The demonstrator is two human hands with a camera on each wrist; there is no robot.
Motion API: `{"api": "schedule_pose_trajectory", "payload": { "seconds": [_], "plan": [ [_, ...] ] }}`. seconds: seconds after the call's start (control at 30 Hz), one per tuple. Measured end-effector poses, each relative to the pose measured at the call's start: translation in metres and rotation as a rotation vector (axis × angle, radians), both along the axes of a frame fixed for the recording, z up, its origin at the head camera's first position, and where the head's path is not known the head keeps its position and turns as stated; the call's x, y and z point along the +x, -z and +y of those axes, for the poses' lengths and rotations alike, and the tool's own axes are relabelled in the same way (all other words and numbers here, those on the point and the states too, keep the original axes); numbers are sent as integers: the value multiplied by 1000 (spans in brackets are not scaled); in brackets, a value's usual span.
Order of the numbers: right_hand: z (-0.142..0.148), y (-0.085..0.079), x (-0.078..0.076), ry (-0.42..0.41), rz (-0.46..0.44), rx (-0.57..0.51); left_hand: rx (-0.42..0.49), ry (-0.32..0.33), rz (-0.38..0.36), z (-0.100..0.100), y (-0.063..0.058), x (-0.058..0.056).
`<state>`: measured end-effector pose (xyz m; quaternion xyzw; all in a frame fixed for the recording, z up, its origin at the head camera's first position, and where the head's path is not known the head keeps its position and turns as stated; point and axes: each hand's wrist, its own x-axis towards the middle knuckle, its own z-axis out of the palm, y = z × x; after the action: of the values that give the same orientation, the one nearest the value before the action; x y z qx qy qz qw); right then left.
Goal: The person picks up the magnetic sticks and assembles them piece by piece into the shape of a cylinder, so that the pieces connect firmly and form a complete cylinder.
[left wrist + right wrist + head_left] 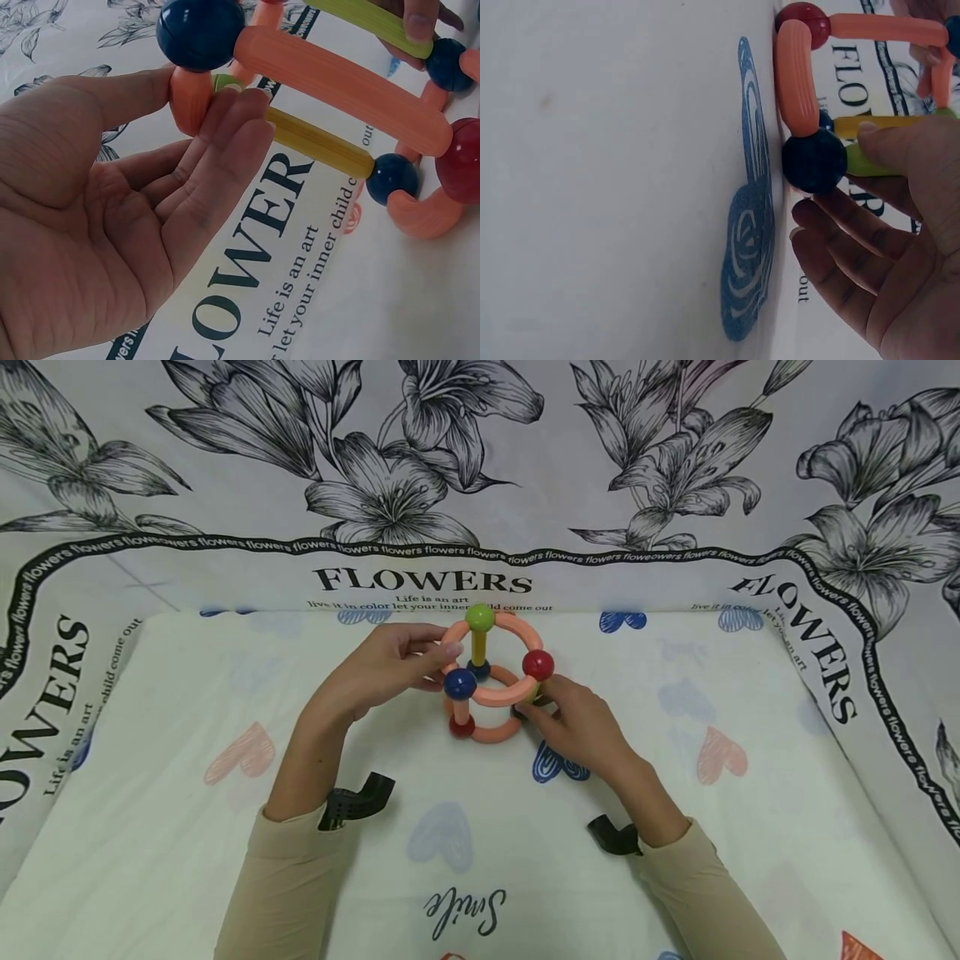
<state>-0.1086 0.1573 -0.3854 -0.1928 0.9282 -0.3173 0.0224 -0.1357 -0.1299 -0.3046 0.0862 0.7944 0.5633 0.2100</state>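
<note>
Between the two hands stands a magnetic ball-and-stick frame, with an upper and a lower ring of curved orange rods [504,695] joined by upright sticks. A green ball [480,617], a red ball [537,664] and a blue ball [460,683] sit on the upper ring; a yellow stick [322,142] is one upright. My left hand [375,672] pinches the upper ring's left curved rod [189,101] between thumb and fingers, beside the blue ball. Low on the right, my right hand [581,722] pinches a light green stick [870,160] just above a dark blue ball [814,160].
The frame stands on a white cloth [187,860] printed with hearts and the word Smile. Behind it rises a flower-printed cloth [630,581] with black lettering. Black wrist mounts [360,797] sit at both sleeve cuffs.
</note>
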Motion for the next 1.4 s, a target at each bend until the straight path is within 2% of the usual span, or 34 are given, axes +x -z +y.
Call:
{"api": "schedule_pose_trajectory", "payload": {
  "seconds": [0.37,0.6,0.7,0.77,0.83,0.93,0.97,1.2,1.4],
  "plan": [
    [0,-2,2,-5,-14,29,-30,-5,100,3,4,-1],
    [0,0,3,-15,-26,17,-48,-8,66,-3,4,0],
    [0,1,3,-38,-31,12,-111,-20,75,-10,8,5],
    [0,0,2,-53,-36,16,-209,13,87,-13,15,11],
    [0,-1,1,-59,-26,19,-306,74,86,-12,24,17],
    [1,-5,-2,-60,-23,13,-388,170,102,-5,37,24],
    [1,-5,-3,-63,-23,11,-392,177,107,-1,40,26],
    [0,-4,-2,-78,-51,-4,-427,57,207,15,55,31],
    [0,-1,0,-50,-54,3,-424,32,242,18,61,31]
  ]
}}
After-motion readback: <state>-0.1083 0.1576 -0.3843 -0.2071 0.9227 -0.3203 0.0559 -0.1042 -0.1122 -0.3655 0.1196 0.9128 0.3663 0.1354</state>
